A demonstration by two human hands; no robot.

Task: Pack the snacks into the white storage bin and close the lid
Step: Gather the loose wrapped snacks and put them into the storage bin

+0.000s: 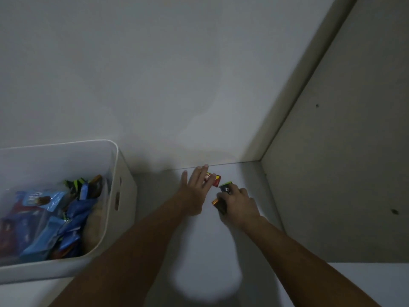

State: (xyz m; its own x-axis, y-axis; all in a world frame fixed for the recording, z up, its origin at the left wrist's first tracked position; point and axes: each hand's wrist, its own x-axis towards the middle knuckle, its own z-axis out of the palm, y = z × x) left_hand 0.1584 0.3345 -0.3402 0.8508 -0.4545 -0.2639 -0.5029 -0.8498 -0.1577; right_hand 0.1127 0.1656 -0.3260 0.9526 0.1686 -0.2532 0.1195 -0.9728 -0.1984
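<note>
The white storage bin (115, 173) stands open at the left on a white shelf, holding several blue, red and dark snack packets (51, 218). No lid is in view. At the back of the shelf my left hand (197, 191) lies flat with straight fingers over a small red and yellow snack packet (215, 180). Just to its right, my right hand (239, 202) grips a dark packet with a green edge (225, 188) together with an orange-ended one (215, 202).
The shelf (199, 251) is enclosed by a white back wall (177, 85) and a side panel (343, 173) on the right with small peg holes. The bin's side has handle slots facing my left arm.
</note>
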